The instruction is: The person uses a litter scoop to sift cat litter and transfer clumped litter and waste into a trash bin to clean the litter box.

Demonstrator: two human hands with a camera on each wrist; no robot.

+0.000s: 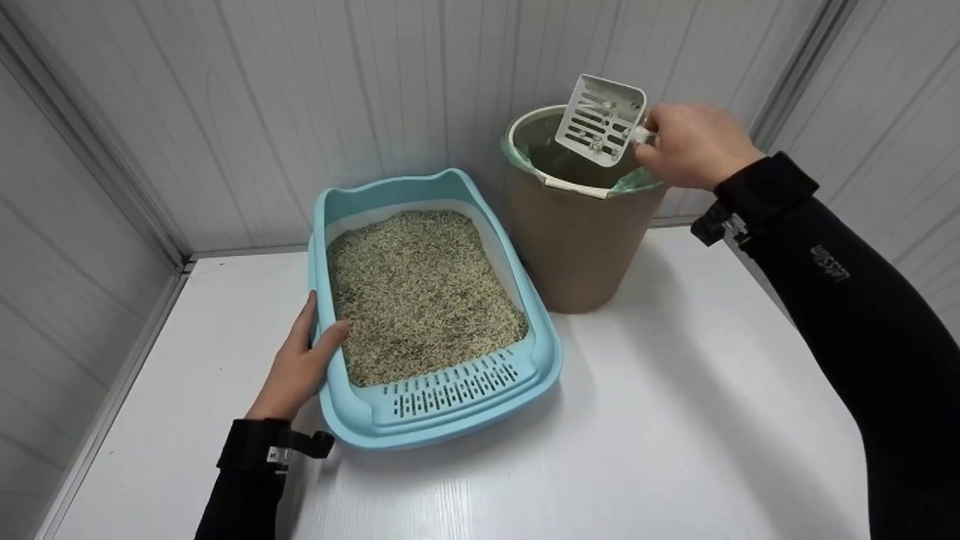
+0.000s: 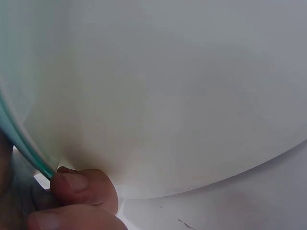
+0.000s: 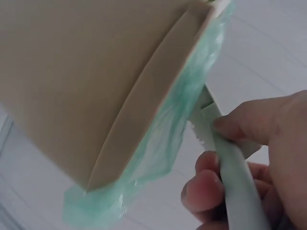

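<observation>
My left hand (image 1: 296,375) grips the left rim of a light blue litter box (image 1: 450,431), its thumb over the edge and inside. Pale green-brown litter pellets (image 1: 420,292) fill the box. In the left wrist view, fingertips (image 2: 84,189) curl at the box's edge. My right hand (image 1: 697,146) holds a pale slotted litter scoop (image 1: 600,120) by its handle, tilted above the mouth of a brown trash bin (image 1: 581,247). A few small bits show on the scoop's slotted face. The right wrist view has thumb and fingers wrapped around the scoop handle (image 3: 240,191).
A green plastic bag (image 1: 636,181) lines the bin and folds over its rim. The bin stands close to the box's right side. Both are on a white tabletop (image 1: 660,420), with grey panel walls (image 1: 300,97) behind and at the sides.
</observation>
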